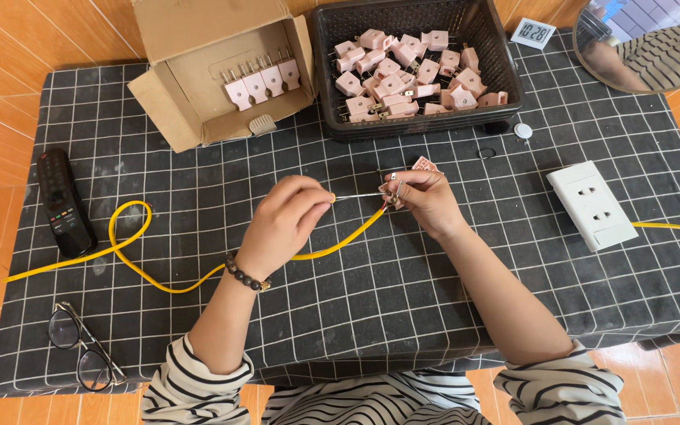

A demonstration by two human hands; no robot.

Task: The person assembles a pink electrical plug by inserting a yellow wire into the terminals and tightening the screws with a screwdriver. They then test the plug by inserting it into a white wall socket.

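Black grid-pattern tablecloth (403,315) covers the table. Back left, an open cardboard box (198,71) with a row of pink plugs (261,83); back centre, a black plastic basket (415,67) heaped with more of the same plugs (403,75). Right side, a white socket block (594,205) lying flat. Yellow cable (143,260) loops across the cloth from the left edge and runs up to the hands. Black remote (62,202) far left, glasses (80,346) at the near left corner. Left hand (281,224), bead bracelet on the wrist, fingers closed around a thin screwdriver (356,195), tip pointing right. Right hand (426,201) pinched shut on a small pink plug part (423,164) with metal prongs, at the cable's end, above the cloth's middle.
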